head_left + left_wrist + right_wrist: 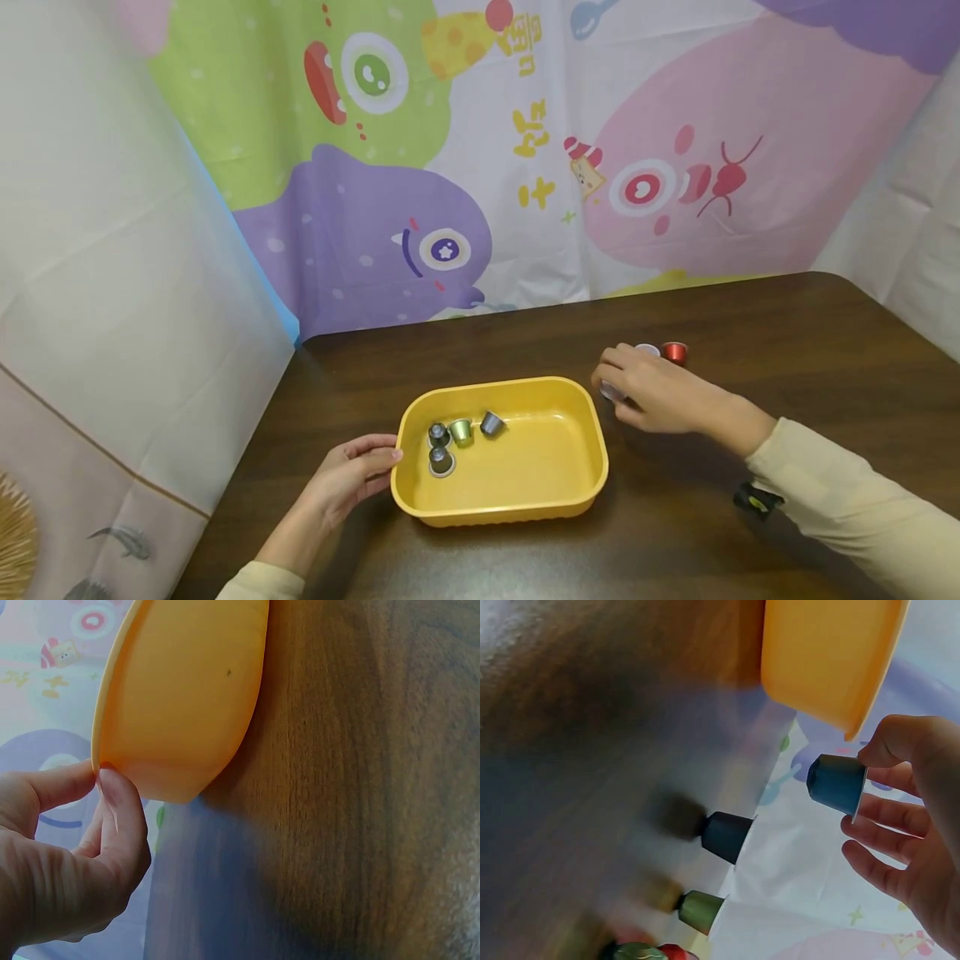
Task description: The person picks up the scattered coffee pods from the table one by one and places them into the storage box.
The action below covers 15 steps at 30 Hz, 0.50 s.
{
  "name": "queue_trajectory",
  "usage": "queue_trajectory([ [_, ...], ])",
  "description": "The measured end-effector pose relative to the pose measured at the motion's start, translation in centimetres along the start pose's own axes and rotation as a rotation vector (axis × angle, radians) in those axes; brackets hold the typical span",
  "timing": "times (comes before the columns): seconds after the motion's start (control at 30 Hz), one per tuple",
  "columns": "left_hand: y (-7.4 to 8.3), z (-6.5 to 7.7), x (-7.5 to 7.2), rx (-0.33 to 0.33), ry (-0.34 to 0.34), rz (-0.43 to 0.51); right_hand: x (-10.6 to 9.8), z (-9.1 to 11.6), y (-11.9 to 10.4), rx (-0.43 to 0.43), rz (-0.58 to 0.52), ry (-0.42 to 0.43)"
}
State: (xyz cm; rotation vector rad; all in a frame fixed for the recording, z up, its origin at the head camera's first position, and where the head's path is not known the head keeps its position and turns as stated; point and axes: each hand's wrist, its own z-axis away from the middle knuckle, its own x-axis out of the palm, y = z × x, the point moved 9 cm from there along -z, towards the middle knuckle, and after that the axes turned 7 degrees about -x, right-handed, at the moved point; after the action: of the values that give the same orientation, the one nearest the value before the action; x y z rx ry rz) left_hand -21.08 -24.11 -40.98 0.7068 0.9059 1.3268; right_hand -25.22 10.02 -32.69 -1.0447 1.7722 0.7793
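Observation:
A yellow plastic tray (498, 512) stands on the table, with my left hand (348, 479) at its left end. Thumb and fingers of that hand (82, 847) pinch the tray's rim (103, 697). Several coffee capsules lie inside: a green one (461, 432), a grey one (492, 424) and dark ones (441, 461) by the left wall. To the right of the tray, my right hand (660, 392) is over the table. In the right wrist view its thumb and fingers pinch a blue coffee capsule (836, 784) by the lid edge, off the table.
Beyond the right hand stand a red capsule (675, 353) and a partly hidden one with a pale lid (648, 350). The right wrist view shows a dark capsule (727, 838) and a green capsule (701, 911) on the table. A cartoon curtain (390, 225) hangs behind the table.

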Motion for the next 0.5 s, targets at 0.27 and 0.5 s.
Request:
queue_trajectory([
  [0.27, 0.0, -0.1, 0.0, -0.005, 0.003, 0.001, -0.8, -0.8, -0.4, -0.042, -0.004, 0.035],
  [0.5, -0.1, 0.0, 0.0, -0.01, 0.006, -0.002, -1.3, -1.5, -0.7, -0.055, 0.026, 0.036],
])
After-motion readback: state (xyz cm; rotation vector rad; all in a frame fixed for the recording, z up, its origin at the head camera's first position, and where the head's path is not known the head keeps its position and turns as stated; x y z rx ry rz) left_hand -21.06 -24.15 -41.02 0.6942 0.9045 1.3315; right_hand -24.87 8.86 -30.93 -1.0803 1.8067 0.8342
